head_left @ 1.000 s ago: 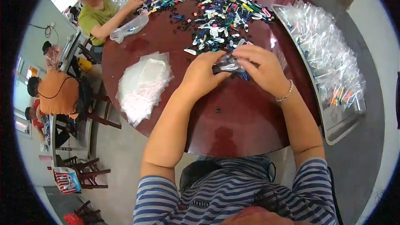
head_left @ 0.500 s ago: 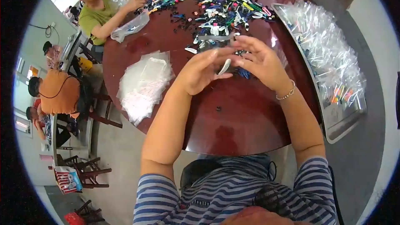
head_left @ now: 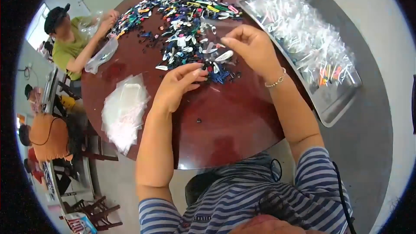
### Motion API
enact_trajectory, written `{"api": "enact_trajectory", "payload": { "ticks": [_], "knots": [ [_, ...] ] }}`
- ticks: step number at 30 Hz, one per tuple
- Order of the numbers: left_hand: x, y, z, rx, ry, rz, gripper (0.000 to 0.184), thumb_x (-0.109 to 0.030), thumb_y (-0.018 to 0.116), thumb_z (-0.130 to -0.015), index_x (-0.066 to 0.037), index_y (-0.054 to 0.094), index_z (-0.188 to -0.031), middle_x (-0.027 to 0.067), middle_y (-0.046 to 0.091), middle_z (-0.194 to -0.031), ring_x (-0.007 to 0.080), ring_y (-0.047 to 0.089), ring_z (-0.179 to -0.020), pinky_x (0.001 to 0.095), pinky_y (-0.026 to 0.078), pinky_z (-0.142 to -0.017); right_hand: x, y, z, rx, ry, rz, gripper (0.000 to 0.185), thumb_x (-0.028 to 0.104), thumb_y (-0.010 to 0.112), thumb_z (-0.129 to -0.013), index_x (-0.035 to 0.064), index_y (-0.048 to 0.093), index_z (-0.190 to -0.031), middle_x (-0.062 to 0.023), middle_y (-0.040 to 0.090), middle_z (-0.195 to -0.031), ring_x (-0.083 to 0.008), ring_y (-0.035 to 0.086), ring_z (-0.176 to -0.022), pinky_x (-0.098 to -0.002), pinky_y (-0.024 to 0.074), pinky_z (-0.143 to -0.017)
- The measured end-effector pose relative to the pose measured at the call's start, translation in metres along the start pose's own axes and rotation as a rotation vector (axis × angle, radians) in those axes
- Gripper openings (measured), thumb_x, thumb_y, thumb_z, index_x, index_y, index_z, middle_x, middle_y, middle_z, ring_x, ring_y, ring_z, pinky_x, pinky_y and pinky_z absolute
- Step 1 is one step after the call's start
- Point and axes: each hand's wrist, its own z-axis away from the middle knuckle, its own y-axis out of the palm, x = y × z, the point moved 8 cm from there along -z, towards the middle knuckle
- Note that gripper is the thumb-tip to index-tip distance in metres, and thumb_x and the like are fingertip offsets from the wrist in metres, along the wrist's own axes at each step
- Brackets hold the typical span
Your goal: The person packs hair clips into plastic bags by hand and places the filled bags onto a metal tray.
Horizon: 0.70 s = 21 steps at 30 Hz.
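My right hand (head_left: 252,50) pinches a clear plastic bag (head_left: 220,48) at the right edge of a mixed pile of hair clips (head_left: 184,41). A white hair clip (head_left: 224,56) shows at the bag; whether it lies inside or behind the film, I cannot tell. My left hand (head_left: 182,80) is at the near edge of the pile with thumb and fingers drawn together. What is between its fingertips, if anything, is too small to name. Blue clips (head_left: 220,76) lie just right of those fingertips.
Flat clear bags (head_left: 125,108) lie stacked on the round table (head_left: 234,134) at the left. A metal tray (head_left: 333,108) heaped with filled bags (head_left: 303,39) stands at the right. A small black piece (head_left: 199,120) lies near me. A co-worker (head_left: 71,43) sits across at the left.
The view has turned, so the scene sits further left. My hands have moved apart; the left has gone down to the pile's near edge, and the white clip between them is now by the right hand.
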Motion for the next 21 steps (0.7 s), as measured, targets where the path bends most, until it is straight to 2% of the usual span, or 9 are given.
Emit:
{"api": "enact_trajectory", "payload": {
  "ticks": [2,3,7,9,14,17,18,20,21],
  "knots": [
    [0.001,-0.003,0.0,-0.036,-0.005,-0.022,0.038,-0.024,0.061,-0.091,-0.002,0.056,-0.122,0.0104,0.066,-0.109,0.0169,0.062,-0.097,0.0298,0.048,-0.083,0.007,-0.022,-0.003,-0.063,-0.057,0.039,0.009,0.01,0.068,-0.085,0.002,0.064,-0.088,0.0026,0.061,-0.075,-0.002,0.052,-0.064,-0.0172,0.0416,-0.057],
    [0.002,-0.003,-0.001,-0.04,-0.006,-0.041,0.037,-0.024,0.062,-0.09,-0.002,0.058,-0.12,0.0096,0.066,-0.108,0.0154,0.062,-0.096,0.0284,0.047,-0.082,0.006,-0.035,-0.002,-0.111,0.034,0.006,0.009,0.01,0.068,-0.085,0.0018,0.064,-0.087,0.0025,0.062,-0.075,-0.0022,0.052,-0.064,-0.0175,0.0413,-0.058],
    [0.003,-0.004,0.0,-0.048,-0.002,-0.064,0.037,-0.025,0.064,-0.089,-0.003,0.059,-0.118,0.0083,0.067,-0.106,0.0137,0.062,-0.094,0.0265,0.046,-0.08,0.022,-0.087,0.01,-0.267,0.014,0.201,0.009,0.009,0.067,-0.086,0.0007,0.064,-0.088,0.0009,0.063,-0.078,-0.0041,0.054,-0.068,-0.0186,0.0424,-0.06],
    [0.0,-0.002,0.001,-0.04,0.015,-0.074,0.037,-0.025,0.064,-0.089,-0.003,0.059,-0.118,0.0082,0.067,-0.105,0.0137,0.062,-0.093,0.0262,0.046,-0.08,0.036,-0.115,0.031,-0.387,-0.011,0.345,0.009,0.009,0.066,-0.086,0.0004,0.063,-0.088,-0.0013,0.064,-0.082,-0.0068,0.058,-0.074,-0.0203,0.0452,-0.066],
    [-0.003,0.003,0.003,-0.007,0.043,-0.138,0.035,-0.023,0.062,-0.09,-0.003,0.059,-0.119,0.0088,0.067,-0.106,0.0159,0.063,-0.094,0.0283,0.048,-0.081,0.039,-0.189,0.079,-0.457,0.103,0.62,0.011,0.01,0.064,-0.087,-0.0002,0.062,-0.089,-0.0049,0.065,-0.087,-0.0116,0.061,-0.081,-0.0244,0.048,-0.078],
    [-0.001,0.006,0.003,-0.006,0.044,-0.128,0.034,-0.023,0.062,-0.09,-0.003,0.06,-0.118,0.0084,0.067,-0.104,0.0152,0.063,-0.093,0.0272,0.048,-0.08,0.011,-0.232,0.106,-0.304,0.512,0.402,0.017,0.017,0.065,-0.087,0.0005,0.062,-0.09,-0.0055,0.066,-0.094,-0.0116,0.06,-0.088,-0.0267,0.0476,-0.079],
    [-0.002,0.008,0.003,-0.003,0.05,-0.14,0.034,-0.023,0.062,-0.09,-0.003,0.06,-0.118,0.0085,0.067,-0.104,0.015,0.063,-0.093,0.0268,0.048,-0.079,0.007,-0.239,0.11,-0.314,0.509,0.408,0.017,0.017,0.065,-0.087,0.0005,0.062,-0.09,-0.0055,0.066,-0.094,-0.0116,0.06,-0.088,-0.0267,0.0476,-0.079],
    [-0.003,0.012,0.005,0.0,0.046,-0.139,0.035,-0.023,0.063,-0.089,-0.003,0.06,-0.117,0.0081,0.067,-0.104,0.0136,0.062,-0.092,0.0257,0.047,-0.079,-0.009,-0.241,0.116,-0.217,0.478,0.303,0.015,0.016,0.066,-0.086,0.0023,0.062,-0.09,-0.0055,0.066,-0.096,-0.0102,0.06,-0.08,-0.0257,0.0476,-0.067],
    [-0.004,0.013,0.006,-0.008,0.036,-0.139,0.035,-0.024,0.064,-0.089,-0.002,0.061,-0.116,0.0078,0.067,-0.103,0.0122,0.062,-0.091,0.0247,0.046,-0.079,-0.009,-0.239,0.117,-0.116,0.418,0.37,0.013,0.014,0.066,-0.084,0.0038,0.062,-0.091,-0.0036,0.064,-0.09,-0.0097,0.058,-0.073,-0.0242,0.0457,-0.062]
  ]
}}
